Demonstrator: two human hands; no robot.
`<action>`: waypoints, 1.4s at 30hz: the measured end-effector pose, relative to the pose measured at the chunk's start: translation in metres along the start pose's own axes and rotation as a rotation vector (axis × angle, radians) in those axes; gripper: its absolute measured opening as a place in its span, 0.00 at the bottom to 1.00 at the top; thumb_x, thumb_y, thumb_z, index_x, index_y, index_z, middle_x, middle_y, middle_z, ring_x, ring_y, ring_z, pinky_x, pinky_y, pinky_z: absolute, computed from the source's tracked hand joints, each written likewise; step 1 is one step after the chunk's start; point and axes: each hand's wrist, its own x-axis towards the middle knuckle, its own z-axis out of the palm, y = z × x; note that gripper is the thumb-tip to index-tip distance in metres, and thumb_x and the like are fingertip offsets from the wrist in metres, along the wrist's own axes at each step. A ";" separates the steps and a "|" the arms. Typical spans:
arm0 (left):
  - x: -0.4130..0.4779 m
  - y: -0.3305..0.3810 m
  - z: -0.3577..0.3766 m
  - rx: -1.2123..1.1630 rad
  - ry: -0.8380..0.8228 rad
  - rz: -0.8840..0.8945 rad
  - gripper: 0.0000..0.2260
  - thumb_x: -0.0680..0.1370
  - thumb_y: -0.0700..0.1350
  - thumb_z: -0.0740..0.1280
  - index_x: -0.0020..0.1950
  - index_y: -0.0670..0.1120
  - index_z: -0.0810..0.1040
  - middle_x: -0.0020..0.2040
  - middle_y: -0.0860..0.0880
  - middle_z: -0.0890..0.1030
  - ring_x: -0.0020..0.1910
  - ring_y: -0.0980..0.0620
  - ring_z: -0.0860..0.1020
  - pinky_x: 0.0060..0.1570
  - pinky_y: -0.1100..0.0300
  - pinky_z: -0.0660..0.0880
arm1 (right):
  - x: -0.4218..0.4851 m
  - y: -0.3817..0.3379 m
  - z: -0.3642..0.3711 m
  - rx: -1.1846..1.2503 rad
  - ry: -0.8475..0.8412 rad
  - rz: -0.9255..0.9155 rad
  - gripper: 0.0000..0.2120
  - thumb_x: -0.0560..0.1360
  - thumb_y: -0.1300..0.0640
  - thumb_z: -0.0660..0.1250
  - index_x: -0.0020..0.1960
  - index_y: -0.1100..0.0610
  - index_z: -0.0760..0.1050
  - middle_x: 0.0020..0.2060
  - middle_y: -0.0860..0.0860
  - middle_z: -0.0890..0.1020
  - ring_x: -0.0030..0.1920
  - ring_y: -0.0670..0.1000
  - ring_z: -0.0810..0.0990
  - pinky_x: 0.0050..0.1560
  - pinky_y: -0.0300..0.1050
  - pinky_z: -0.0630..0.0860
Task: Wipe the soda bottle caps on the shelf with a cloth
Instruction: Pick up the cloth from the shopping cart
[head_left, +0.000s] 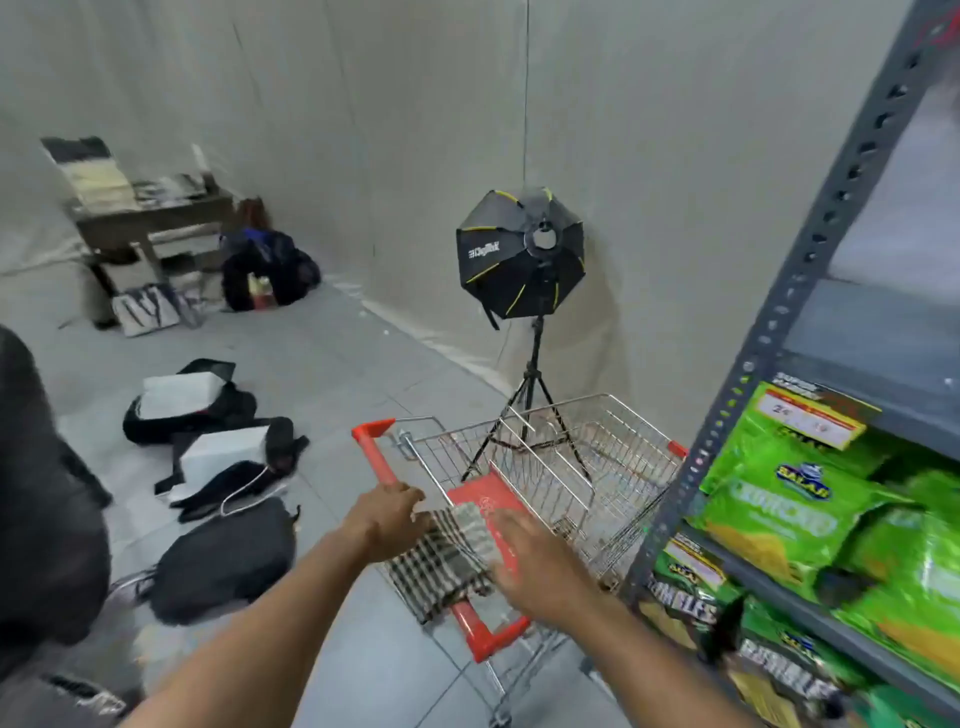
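A checked black-and-white cloth (441, 566) lies draped over the handle end of a metal shopping cart (618, 452) with a red handle. My left hand (387, 514) rests at the cloth's left edge with its fingers curled on it. Over the cloth's right side hovers my right hand (537, 564), fingers spread, blurred by motion. A grey metal shelf (779, 332) stands at the right, stocked with green snack bags (779, 514). No soda bottles show in this view.
A black softbox light on a tripod (522, 254) stands just behind the cart. Dark bags and white boxes (208, 441) lie on the tiled floor at the left. A small table with clutter (150, 218) sits far left against the beige wall.
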 end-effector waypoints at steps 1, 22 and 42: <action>0.002 -0.003 0.003 0.017 -0.008 -0.005 0.23 0.80 0.57 0.58 0.71 0.48 0.74 0.68 0.45 0.78 0.66 0.42 0.76 0.64 0.46 0.74 | 0.007 -0.006 0.009 0.010 -0.047 -0.017 0.26 0.81 0.52 0.62 0.77 0.49 0.60 0.77 0.48 0.63 0.74 0.51 0.66 0.71 0.48 0.67; 0.052 0.026 0.002 -0.371 -0.118 0.150 0.09 0.75 0.40 0.68 0.52 0.48 0.83 0.49 0.49 0.84 0.49 0.49 0.81 0.47 0.58 0.77 | 0.052 0.007 0.045 0.103 -0.058 0.036 0.19 0.78 0.48 0.65 0.68 0.47 0.71 0.66 0.42 0.74 0.62 0.47 0.74 0.65 0.50 0.75; -0.029 0.332 -0.151 -1.125 -0.058 0.752 0.09 0.78 0.31 0.67 0.52 0.43 0.73 0.42 0.47 0.79 0.43 0.52 0.76 0.46 0.63 0.74 | -0.134 0.083 -0.188 0.155 1.300 0.219 0.17 0.68 0.56 0.80 0.51 0.51 0.75 0.48 0.45 0.78 0.51 0.47 0.78 0.54 0.41 0.74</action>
